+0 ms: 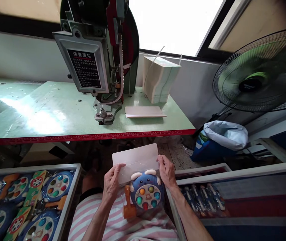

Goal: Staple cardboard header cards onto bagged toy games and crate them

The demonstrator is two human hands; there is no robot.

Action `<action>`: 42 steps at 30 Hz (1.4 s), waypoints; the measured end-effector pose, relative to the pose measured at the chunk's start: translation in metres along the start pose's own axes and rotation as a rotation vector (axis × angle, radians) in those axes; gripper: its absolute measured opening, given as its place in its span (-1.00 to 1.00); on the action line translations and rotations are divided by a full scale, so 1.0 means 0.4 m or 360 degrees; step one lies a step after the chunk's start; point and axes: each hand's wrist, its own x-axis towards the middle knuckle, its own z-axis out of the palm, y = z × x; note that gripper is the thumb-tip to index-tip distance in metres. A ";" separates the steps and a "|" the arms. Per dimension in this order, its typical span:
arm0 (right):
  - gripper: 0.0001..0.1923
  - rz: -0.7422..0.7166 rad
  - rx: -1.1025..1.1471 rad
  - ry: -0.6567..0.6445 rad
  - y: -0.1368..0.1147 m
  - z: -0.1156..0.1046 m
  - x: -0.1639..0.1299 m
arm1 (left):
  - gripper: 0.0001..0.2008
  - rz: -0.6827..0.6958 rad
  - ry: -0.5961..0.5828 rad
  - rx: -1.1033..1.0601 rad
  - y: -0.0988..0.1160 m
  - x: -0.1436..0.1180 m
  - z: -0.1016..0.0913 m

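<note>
Between my hands is a blank whitish card (pixel 135 157), tilted, at the top of a clear plastic bag. My left hand (pixel 112 180) pinches the card's lower left side, thumb on top. On the opposite side, my right hand (pixel 166 170) grips the right edge of the card and bag with its fingers closed. Inside the bag lie a blue animal-shaped toy (pixel 147 192) with white ears and several coloured buttons, and an orange toy hammer (pixel 129 211). The bag rests over my striped lap. Whether the card is folded around the bag's edge I cannot tell.
Ahead stands a stapling machine (pixel 103 115) on a green table (pixel 65 117) with a red edge. A few cards (pixel 145 112) and a tied card stack (pixel 161 80) sit beside it. Crates (pixel 70 201) of bagged toys flank me; a fan (pixel 254 82) and a sack (pixel 223 135) stand right.
</note>
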 end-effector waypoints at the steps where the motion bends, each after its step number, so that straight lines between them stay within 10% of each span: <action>1: -0.47 0.0024 0.0065 -0.0059 -0.001 -0.005 0.003 | -0.49 0.0057 -0.0011 0.0007 0.001 0.008 -0.002; 15: -0.58 0.0096 0.0427 -0.0247 0.010 -0.073 0.032 | -0.44 0.0049 -0.0480 -0.0343 0.073 0.040 -0.048; 20: -0.55 0.0151 0.0330 -0.0087 0.020 -0.077 0.019 | -0.12 0.0004 -0.0244 -0.0439 0.069 0.038 -0.020; 26: -0.54 0.0225 0.0407 -0.0069 0.039 -0.085 0.017 | -0.49 -0.0169 -0.0269 -0.0442 0.043 0.025 -0.015; 42: -0.60 0.0236 0.0452 -0.0027 0.009 -0.108 0.019 | -0.58 0.0055 -0.0210 -0.0251 0.057 0.045 -0.002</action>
